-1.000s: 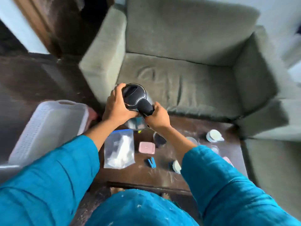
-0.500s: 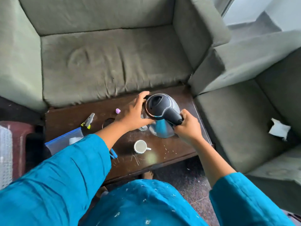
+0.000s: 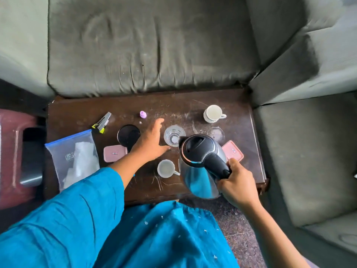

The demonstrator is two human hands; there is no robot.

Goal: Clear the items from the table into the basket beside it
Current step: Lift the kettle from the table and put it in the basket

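Note:
My right hand (image 3: pixel 238 187) grips the black handle of a steel kettle (image 3: pixel 201 163), held over the right front of the dark wooden table (image 3: pixel 193 105). My left hand (image 3: pixel 151 141) hovers open and flat beside a clear glass (image 3: pixel 172 135), holding nothing. On the table lie two white cups (image 3: pixel 212 113) (image 3: pixel 165 168), a black round lid (image 3: pixel 128 135), two pink cases (image 3: pixel 115 153) (image 3: pixel 232 150), a zip bag (image 3: pixel 74 157), a stapler (image 3: pixel 102 123) and a small purple cap (image 3: pixel 143 114). The basket is out of view.
A grey-green sofa (image 3: pixel 144 45) borders the table's far side and an armchair (image 3: pixel 309 147) its right. A reddish stool (image 3: pixel 11 159) with a dark metal object (image 3: pixel 31 155) stands at the left. My blue garment (image 3: pixel 154 238) fills the foreground.
My left hand has let go of the kettle and moved left, opening over the table. The kettle now hangs from my right hand alone. The view has swung down onto the table.

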